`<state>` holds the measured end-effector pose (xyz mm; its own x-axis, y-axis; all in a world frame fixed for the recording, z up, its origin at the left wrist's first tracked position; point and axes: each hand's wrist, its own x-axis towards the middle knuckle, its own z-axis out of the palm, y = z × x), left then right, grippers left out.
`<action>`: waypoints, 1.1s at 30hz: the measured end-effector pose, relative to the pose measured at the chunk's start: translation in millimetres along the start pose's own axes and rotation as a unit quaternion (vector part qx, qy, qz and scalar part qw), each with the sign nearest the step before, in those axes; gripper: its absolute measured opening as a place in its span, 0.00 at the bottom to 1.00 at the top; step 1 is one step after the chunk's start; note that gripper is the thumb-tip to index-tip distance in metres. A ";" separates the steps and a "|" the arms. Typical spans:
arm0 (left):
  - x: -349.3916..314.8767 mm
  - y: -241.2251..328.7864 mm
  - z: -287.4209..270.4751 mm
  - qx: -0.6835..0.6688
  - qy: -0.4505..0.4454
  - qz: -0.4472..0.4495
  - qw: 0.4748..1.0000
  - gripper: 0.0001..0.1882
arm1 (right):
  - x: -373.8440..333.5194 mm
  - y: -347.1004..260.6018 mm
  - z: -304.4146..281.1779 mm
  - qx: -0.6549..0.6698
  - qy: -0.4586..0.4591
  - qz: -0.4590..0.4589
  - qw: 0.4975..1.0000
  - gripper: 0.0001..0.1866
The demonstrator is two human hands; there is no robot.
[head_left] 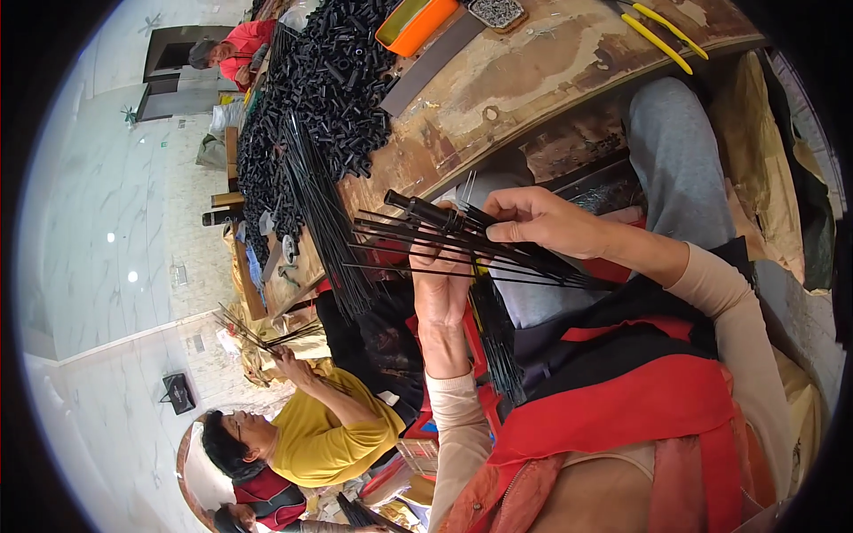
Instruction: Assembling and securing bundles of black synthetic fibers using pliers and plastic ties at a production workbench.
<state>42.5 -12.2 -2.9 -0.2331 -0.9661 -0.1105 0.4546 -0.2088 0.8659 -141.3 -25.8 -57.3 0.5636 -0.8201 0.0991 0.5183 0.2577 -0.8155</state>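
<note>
An umbrella-like frame of thin black ribs (533, 263) lies across my lap, its ribs spread in a fan around a short black tubular piece (418, 210). My left hand (442, 289) comes up from below and is closed around the tubular piece, its fingers partly hidden by the ribs. On the right, my right hand (553, 222) has thumb and forefinger pinched at the rib ends beside the tube. A few thin silvery wires (467, 185) stick up near these fingertips; whether they are held cannot be made out.
A worn wooden bench (524, 98) carries a heap of black tubular fittings (311, 80), a long bundle of black ribs (324, 209), an orange box (416, 27), a tin of small metal parts (498, 12) and yellow-handled pliers (657, 40). A co-worker in yellow (333, 431) handles similar ribs.
</note>
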 end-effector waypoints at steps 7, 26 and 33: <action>6.4 1.8 -7.6 0.021 -0.008 -0.014 1.000 0.28 | 2.6 2.9 -4.5 0.114 -0.018 0.032 0.993 0.05; 19.9 -37.2 27.3 -0.025 -0.066 0.041 0.997 0.23 | -18.0 -10.9 11.3 0.130 0.171 -0.112 0.970 0.05; -18.6 0.0 77.8 0.221 0.105 0.159 0.956 0.15 | -27.7 -1.2 47.4 0.082 0.213 -0.154 0.961 0.06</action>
<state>-20.0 17.6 37.1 0.0553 -0.9891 0.1368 0.0548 0.1398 0.9887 -127.0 20.8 -32.0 0.0703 -0.9962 0.0508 0.7325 0.0170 -0.6806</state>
